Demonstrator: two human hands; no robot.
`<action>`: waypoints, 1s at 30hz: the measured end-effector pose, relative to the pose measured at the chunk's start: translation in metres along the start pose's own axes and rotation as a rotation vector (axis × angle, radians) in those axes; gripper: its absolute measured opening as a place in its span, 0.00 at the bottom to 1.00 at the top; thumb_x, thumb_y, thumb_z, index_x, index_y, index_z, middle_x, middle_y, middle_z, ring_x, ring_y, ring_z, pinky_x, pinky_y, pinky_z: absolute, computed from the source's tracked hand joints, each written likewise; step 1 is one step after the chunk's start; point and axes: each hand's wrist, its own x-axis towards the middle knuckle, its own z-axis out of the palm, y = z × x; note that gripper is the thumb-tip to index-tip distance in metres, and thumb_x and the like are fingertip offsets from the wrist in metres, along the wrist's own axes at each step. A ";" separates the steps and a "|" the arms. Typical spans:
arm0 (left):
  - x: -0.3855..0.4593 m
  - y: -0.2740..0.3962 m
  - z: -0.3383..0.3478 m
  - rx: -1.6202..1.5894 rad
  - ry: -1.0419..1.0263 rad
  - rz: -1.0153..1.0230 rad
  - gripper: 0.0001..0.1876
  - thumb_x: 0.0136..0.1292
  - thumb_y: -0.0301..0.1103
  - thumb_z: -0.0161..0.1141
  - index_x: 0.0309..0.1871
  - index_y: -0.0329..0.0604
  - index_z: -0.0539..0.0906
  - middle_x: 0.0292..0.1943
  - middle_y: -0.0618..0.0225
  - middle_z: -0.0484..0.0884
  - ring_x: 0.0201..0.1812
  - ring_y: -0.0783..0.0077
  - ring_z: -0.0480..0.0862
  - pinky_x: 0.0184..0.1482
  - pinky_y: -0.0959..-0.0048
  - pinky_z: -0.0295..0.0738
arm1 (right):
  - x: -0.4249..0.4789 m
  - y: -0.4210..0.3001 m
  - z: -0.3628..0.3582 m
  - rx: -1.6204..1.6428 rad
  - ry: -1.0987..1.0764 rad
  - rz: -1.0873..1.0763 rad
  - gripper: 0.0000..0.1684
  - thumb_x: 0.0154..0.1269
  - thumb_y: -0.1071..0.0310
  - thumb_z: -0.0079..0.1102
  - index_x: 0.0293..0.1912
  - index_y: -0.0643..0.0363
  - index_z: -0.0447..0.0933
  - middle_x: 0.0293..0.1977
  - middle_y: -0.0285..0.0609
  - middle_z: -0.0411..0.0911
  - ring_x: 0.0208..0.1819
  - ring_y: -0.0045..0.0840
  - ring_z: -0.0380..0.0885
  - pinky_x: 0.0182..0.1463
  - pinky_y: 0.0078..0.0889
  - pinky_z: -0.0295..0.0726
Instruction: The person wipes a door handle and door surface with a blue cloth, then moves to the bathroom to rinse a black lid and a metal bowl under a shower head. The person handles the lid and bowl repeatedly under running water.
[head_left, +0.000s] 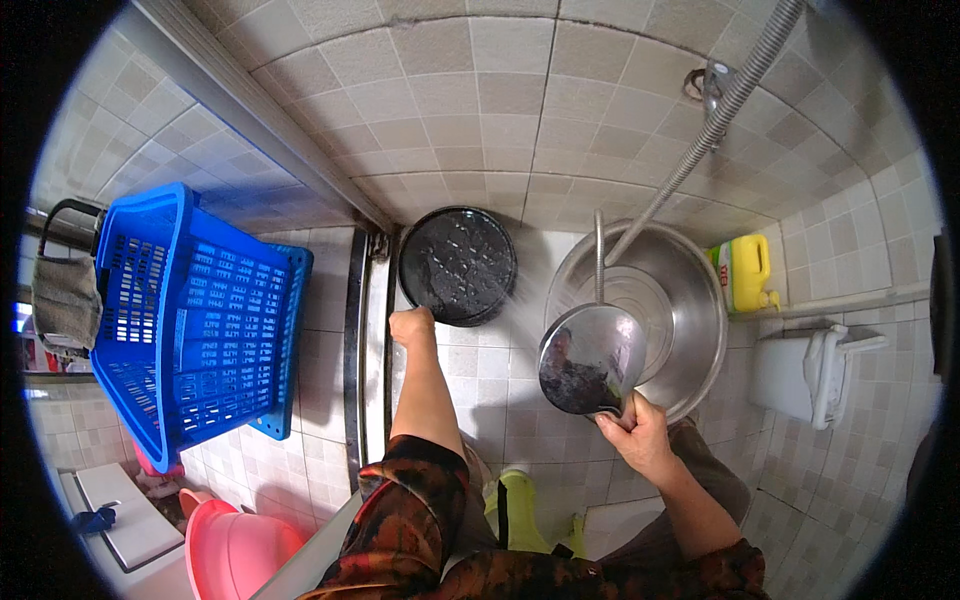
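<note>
My right hand grips the neck of a chrome shower head with its hose running up to the right. Water sprays from it leftward onto a round black pan or tray, wet and standing against the tiled wall. My left hand is closed at the lower left rim of the black pan and holds it. A large stainless steel basin stands on the tiled floor, partly behind the shower head.
To the left is a blue plastic basket beyond a door sill. A pink basin is at lower left. A yellow jug and a white bin stand at right. A lime-green plastic thing lies between the legs.
</note>
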 end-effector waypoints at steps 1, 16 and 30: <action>0.021 -0.009 0.001 -0.076 -0.005 -0.029 0.13 0.45 0.31 0.63 0.32 0.28 0.81 0.35 0.51 0.83 0.38 0.56 0.84 0.43 0.66 0.79 | 0.002 -0.003 0.002 0.011 -0.016 -0.009 0.15 0.52 0.69 0.68 0.30 0.64 0.69 0.13 0.32 0.59 0.16 0.13 0.56 0.19 0.22 0.60; -0.083 0.048 -0.060 -0.633 -0.289 0.385 0.13 0.49 0.21 0.58 0.24 0.45 0.64 0.20 0.71 0.66 0.20 0.76 0.69 0.19 0.76 0.68 | 0.013 -0.022 -0.015 -0.020 -0.099 -0.033 0.23 0.56 0.62 0.67 0.23 0.59 0.60 0.15 0.33 0.59 0.18 0.16 0.59 0.20 0.27 0.62; -0.153 0.075 -0.092 -0.052 0.183 1.130 0.20 0.51 0.26 0.61 0.51 0.40 0.78 0.39 0.51 0.82 0.40 0.52 0.82 0.46 0.63 0.75 | -0.006 -0.050 -0.035 0.467 0.147 -0.042 0.12 0.59 0.67 0.63 0.32 0.63 0.71 0.16 0.26 0.62 0.18 0.08 0.59 0.21 0.16 0.62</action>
